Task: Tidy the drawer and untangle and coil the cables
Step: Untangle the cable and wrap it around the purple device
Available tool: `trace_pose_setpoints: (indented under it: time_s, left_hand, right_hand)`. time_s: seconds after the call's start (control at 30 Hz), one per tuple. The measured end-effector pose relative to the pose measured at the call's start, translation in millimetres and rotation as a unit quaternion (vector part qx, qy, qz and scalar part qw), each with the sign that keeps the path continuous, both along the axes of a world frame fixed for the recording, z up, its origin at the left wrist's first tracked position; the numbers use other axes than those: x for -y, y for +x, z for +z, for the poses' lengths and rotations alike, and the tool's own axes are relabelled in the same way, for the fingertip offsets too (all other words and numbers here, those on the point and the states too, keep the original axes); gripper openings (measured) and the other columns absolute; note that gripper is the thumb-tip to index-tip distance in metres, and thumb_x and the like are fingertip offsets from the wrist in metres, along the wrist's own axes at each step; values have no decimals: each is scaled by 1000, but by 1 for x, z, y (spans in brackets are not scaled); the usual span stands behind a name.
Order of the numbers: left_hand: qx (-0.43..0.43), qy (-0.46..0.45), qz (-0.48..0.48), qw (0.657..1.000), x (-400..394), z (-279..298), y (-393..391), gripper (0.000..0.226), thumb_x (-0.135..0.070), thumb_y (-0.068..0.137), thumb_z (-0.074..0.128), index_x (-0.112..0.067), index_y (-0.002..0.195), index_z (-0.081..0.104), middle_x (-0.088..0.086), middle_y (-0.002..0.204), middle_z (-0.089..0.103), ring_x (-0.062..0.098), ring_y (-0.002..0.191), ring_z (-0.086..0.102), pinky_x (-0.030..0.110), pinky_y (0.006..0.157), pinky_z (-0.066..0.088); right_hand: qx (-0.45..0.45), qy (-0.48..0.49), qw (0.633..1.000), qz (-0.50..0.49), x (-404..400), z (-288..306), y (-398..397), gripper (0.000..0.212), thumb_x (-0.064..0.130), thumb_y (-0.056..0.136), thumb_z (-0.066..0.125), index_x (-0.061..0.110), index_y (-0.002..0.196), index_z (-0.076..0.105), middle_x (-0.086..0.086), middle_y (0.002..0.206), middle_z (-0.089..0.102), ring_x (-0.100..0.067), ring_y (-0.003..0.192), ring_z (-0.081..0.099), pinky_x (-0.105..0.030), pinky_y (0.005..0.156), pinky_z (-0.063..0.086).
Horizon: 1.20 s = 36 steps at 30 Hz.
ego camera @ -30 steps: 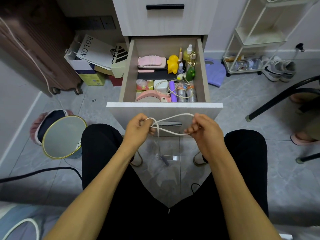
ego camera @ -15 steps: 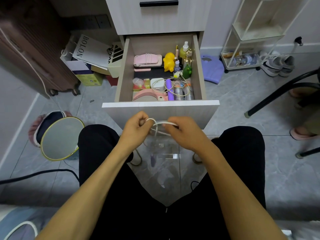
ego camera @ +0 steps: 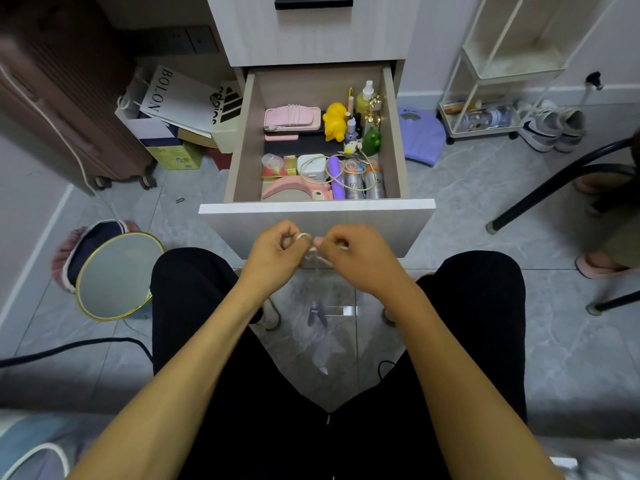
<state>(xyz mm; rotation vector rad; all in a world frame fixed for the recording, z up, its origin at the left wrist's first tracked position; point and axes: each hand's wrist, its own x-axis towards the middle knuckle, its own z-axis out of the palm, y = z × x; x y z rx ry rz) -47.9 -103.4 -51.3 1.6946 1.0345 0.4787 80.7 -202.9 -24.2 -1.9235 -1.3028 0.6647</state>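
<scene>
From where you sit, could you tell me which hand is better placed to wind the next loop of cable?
Probably the right hand: it pinches the loose cable close beside the left hand, which already holds the coil and can stay as the anchor.

Pale matt wood-grain drawer [ego camera: 317, 220]; glossy grey marbled floor tiles [ego camera: 467, 202]; smooth white plastic charger block [ego camera: 311, 167]; shiny yellow plastic duck [ego camera: 335, 121].

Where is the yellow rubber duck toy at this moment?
In the head view, the yellow rubber duck toy stands in the back half of the open wooden drawer, between the pink flat case and the bottles on the right.
</scene>
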Motion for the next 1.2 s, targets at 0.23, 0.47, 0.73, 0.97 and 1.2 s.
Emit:
trace_pose_setpoints:
  time_s: [0.23, 0.47, 0.73, 0.97, 1.2]
  left_hand:
    - [-16, -44, 69, 997, -18, -10, -22, 31, -19, 93, 62, -17, 66, 46, -6, 48, 46, 17, 54, 49, 31, 61, 43]
    - [-7, 1, -6, 1000, 5, 2, 3, 30, -16, 93, 62, -17, 67, 47, -8, 46, 44, 17, 52, 46, 28, 51, 40]
    - [-63, -20, 60, 996, -17, -12, -32, 30, -25, 92, 63, -16, 67, 49, -3, 50, 54, 12, 49, 48, 28, 56, 42]
    - [-22, 2, 1, 1000, 0, 0, -16, 29, -19, 96, 60, -14, 70, 47, -5, 51, 51, 5, 48, 54, 13, 48, 39]
    - [-94, 44, 53, 993, -25, -7, -39, 27, -29, 93, 63, -14, 71, 56, -4, 66, 63, 12, 63, 57, 26, 63, 46]
  right_hand:
    - [-85, -2, 977, -196, 19, -11, 27, 27, 23, 93, 54, 9, 71, 60, 0, 64, 58, -17, 64, 54, -29, 64, 42]
    - [-112, -27, 993, 2, 6, -10, -4, 27, 29, 95, 58, 24, 69, 63, 9, 58, 54, -2, 55, 47, -22, 59, 40]
    - [-261, -20, 941, -215, 22, -24, 11, 26, 16, 93, 52, 13, 70, 65, -1, 60, 58, -18, 59, 54, -38, 63, 48]
    - [-116, 33, 989, -91, 3, -13, -5, 35, 23, 99, 53, 18, 64, 49, 2, 58, 44, -5, 53, 38, -18, 55, 34]
    - [-132, 38, 959, -246, 17, -21, 14, 32, 22, 101, 47, 13, 71, 52, 6, 62, 49, -3, 58, 43, -11, 52, 34]
